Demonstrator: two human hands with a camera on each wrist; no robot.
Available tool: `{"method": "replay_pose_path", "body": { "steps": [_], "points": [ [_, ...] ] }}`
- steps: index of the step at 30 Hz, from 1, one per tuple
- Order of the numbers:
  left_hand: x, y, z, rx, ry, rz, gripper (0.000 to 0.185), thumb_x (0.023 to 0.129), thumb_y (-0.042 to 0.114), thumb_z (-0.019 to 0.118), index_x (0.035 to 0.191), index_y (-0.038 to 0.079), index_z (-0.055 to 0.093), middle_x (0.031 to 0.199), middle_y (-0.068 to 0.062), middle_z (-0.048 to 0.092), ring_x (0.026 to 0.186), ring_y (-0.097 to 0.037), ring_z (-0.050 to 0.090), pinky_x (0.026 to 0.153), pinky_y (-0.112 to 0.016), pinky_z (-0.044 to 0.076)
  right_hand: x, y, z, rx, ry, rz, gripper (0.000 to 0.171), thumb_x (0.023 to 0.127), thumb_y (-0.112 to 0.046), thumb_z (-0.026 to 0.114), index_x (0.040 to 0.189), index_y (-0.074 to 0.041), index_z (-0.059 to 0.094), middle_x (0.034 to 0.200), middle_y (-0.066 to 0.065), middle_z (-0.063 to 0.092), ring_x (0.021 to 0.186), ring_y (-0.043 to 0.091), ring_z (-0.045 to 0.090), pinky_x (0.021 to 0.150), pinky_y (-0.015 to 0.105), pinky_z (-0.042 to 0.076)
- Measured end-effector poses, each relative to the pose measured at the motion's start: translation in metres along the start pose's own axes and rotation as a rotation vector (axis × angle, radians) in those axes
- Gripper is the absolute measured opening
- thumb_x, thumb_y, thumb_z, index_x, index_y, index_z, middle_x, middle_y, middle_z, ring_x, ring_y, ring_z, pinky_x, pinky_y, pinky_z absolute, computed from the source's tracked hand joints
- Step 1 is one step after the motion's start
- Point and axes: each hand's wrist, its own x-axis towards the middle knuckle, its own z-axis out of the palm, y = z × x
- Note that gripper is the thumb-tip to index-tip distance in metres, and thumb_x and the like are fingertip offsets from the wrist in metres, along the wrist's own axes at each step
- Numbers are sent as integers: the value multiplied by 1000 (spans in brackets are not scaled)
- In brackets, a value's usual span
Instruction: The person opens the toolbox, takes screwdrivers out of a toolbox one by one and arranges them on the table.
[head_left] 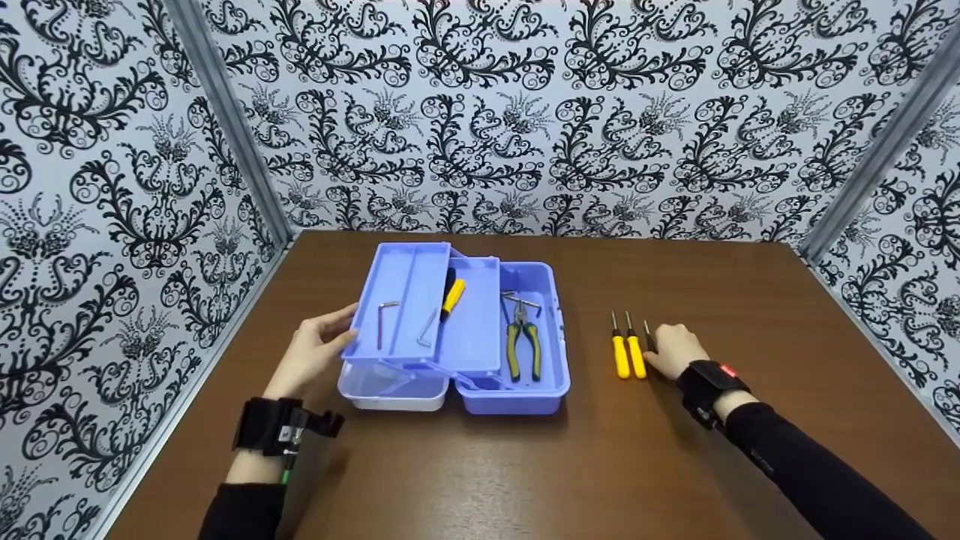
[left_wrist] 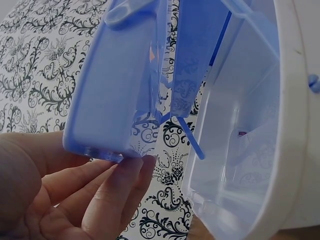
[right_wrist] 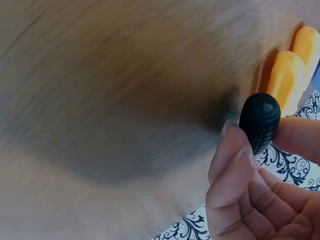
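A blue cantilever toolbox [head_left: 512,405] stands unfolded on the table. My left hand [head_left: 313,349] pinches the left edge of its top tray [head_left: 409,262], thumb and fingers on the rim in the left wrist view. Two hex keys, one reddish [head_left: 379,330] and one silver [head_left: 427,330], lie in that tray. To the right, my right hand [head_left: 677,349] pinches a screwdriver by its black handle [right_wrist: 260,120]; its metal shaft points away from me in the head view. Just left of it, two yellow-handled screwdrivers [head_left: 621,356] [head_left: 636,356] lie side by side on the table.
Pliers [head_left: 523,345] with green-and-black handles and some metal tools lie in the toolbox's deep bin. A yellow-and-black handle [head_left: 452,296] shows between the trays. The whitish lid [head_left: 397,401] lies beneath the trays at left. Patterned walls [head_left: 525,150] border the brown table [head_left: 510,480].
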Motion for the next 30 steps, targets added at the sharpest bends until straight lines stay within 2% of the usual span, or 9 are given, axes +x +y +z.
{"method": "replay_pose_path", "body": {
  "steps": [10,15,22,25,30],
  "points": [
    [1,-1,0,15,-5,-5,48,98,3,56,145,-2,45,134,-29,58,110,-34,67,87,-20,57,-1,0,4,-15,3,7,23,86,-10,69,79,10,61,72,21,62,67,36,63,61,49,53],
    [1,-1,0,15,-4,0,49,98,3,56,145,-3,45,134,-29,58,110,-35,67,88,-21,57,0,-2,2,-22,-23,22,23,87,-12,68,78,8,62,73,20,63,65,33,62,60,47,53],
    [1,-1,0,7,-3,-10,49,98,4,57,145,-2,45,135,-29,58,110,-35,67,88,-20,56,0,-4,-6,-24,-49,47,29,91,-16,65,69,1,57,67,13,57,61,28,56,59,41,48],
    [2,-2,0,14,-8,-5,49,98,5,56,145,-1,45,135,-28,58,112,-35,66,88,-19,56,-1,-3,-9,-43,-39,43,28,92,-15,63,71,4,59,70,19,61,63,33,61,59,45,51],
    [2,-2,-1,26,-7,-1,48,99,5,56,145,-2,45,135,-27,58,114,-34,65,86,-16,55,-3,-3,-13,-89,-34,51,25,91,-13,61,86,11,65,88,32,68,76,47,67,64,55,56]
  ]
}}
